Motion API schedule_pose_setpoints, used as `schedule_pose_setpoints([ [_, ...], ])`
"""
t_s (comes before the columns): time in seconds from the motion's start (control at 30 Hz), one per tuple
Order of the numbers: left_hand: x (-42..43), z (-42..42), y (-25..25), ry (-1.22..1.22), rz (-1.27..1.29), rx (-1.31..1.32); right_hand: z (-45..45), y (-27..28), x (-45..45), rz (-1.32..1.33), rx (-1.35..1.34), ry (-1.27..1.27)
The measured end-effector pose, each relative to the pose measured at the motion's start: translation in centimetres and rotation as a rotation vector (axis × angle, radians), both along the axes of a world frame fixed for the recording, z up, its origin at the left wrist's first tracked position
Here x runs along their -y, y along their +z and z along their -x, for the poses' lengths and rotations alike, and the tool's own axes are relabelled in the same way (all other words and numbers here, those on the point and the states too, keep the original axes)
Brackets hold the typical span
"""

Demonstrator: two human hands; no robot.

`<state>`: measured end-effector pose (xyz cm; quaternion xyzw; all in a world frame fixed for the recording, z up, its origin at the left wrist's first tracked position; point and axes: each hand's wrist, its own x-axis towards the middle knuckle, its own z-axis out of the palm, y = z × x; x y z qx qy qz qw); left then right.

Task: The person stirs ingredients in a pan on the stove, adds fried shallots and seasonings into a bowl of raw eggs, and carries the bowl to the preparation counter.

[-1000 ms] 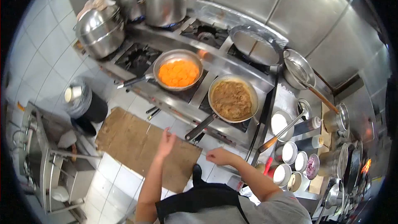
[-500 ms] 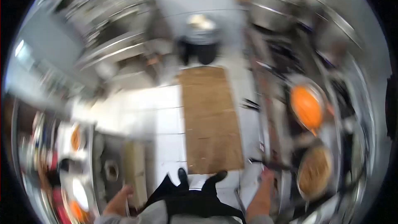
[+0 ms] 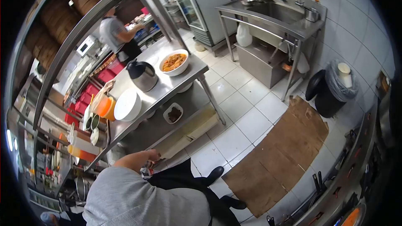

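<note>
My left hand (image 3: 154,155) hangs low beside the front edge of a steel table (image 3: 161,83). Its fingers show only small, and whether they are curled round anything is unclear. My right hand is out of view. On the tabletop nearest my left arm are an empty-looking white bowl (image 3: 128,105), a steel jug with a black lid (image 3: 143,75) and a white bowl of orange-brown food (image 3: 173,62). Orange-topped containers (image 3: 104,108) stand left of the empty bowl. A small white dish of dark food (image 3: 173,113) rests on the lower shelf.
A cardboard sheet (image 3: 276,155) lies on the tiled floor by my feet. A lined bin (image 3: 335,94) and a steel sink (image 3: 276,14) are against the back wall. The stove edge (image 3: 335,188) runs along the right. Another person (image 3: 117,35) stands beyond the table.
My view has swung left from the stove side to the steel table. My right hand has left the picture, and the pans have mostly slipped off the right edge.
</note>
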<state>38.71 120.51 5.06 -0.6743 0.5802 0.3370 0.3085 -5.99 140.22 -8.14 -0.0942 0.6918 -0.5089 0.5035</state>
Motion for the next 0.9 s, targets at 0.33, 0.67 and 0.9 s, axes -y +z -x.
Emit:
schedule_pose_setpoints([
  [0.33, 1.9, -0.3, 9.1, 0.890, 0.244, -0.603, -3.0, 4.7, 5.3, 0.037, -0.038, 0.402],
  [0.67, 3.6, -2.1, 9.1, 1.185, 0.255, -1.220, 1.6, 9.7, 11.4, 0.006, -0.271, 0.594],
  [0.9, 9.0, 0.1, 9.8, 1.196, 0.123, -1.426, 3.3, 15.0, 18.6, -0.049, -0.471, 0.559],
])
